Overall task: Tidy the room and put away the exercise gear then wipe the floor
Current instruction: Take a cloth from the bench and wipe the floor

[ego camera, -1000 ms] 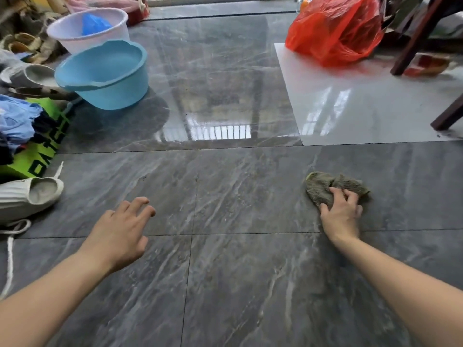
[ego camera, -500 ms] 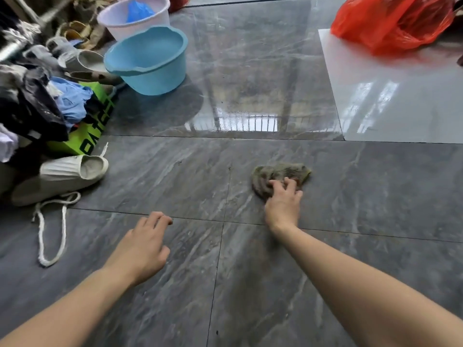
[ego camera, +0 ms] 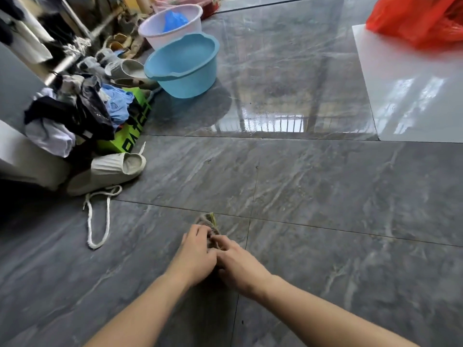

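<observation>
A grey-green floor rag [ego camera: 208, 222] lies bunched on the dark grey marble floor [ego camera: 325, 186], near the bottom middle of the view. My left hand [ego camera: 195, 254] and my right hand [ego camera: 238, 264] meet on top of it, fingers curled into the cloth. Most of the rag is hidden under my fingers; only its far end shows. Both forearms reach in from the bottom edge.
At left: a white slipper [ego camera: 110, 171], a looped white cord [ego camera: 99, 216], a heap of clothes [ego camera: 75, 116] on a green bag [ego camera: 132, 136]. Behind stand a blue basin [ego camera: 183, 66] and a white basin [ego camera: 170, 26]. A red plastic bag [ego camera: 421, 18] sits on a white tile [ego camera: 413, 91] at right.
My right hand has dragged the rag left and toward me. My left hand has come across and joined it on the rag. The view has swung rightward over the floor.
</observation>
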